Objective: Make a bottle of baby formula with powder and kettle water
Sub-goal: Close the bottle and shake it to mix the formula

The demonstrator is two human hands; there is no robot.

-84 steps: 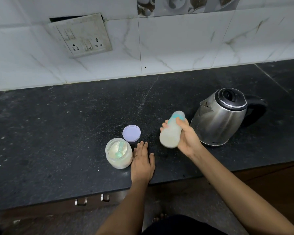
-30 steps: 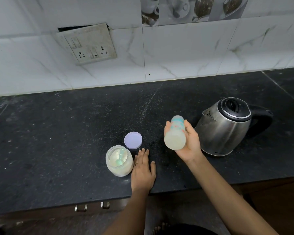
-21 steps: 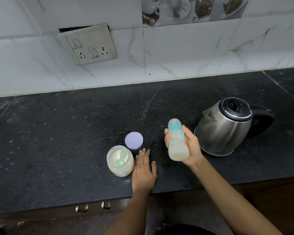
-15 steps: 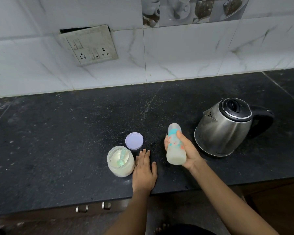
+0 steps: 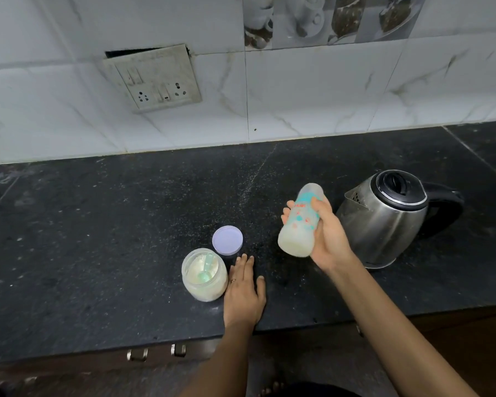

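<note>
Black speckled counter (image 5: 98,239), white wall tiles (image 5: 312,93), a socket plate (image 5: 152,78). I see the right hand (image 5: 331,239) gripping the bottle (image 5: 297,229) near the front edge beside the kettle (image 5: 384,222); left hand (image 5: 242,293) flat on the counter.

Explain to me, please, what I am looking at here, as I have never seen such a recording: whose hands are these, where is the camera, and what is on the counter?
No machine here: a person works with bare hands, and one camera worn on the head looks down at them. The right hand grips a tilted baby bottle holding milky liquid. The left hand lies flat on the dark counter beside an open jar of powder with a green scoop inside. A lilac lid lies behind the jar, and a steel kettle stands to the right.
</note>
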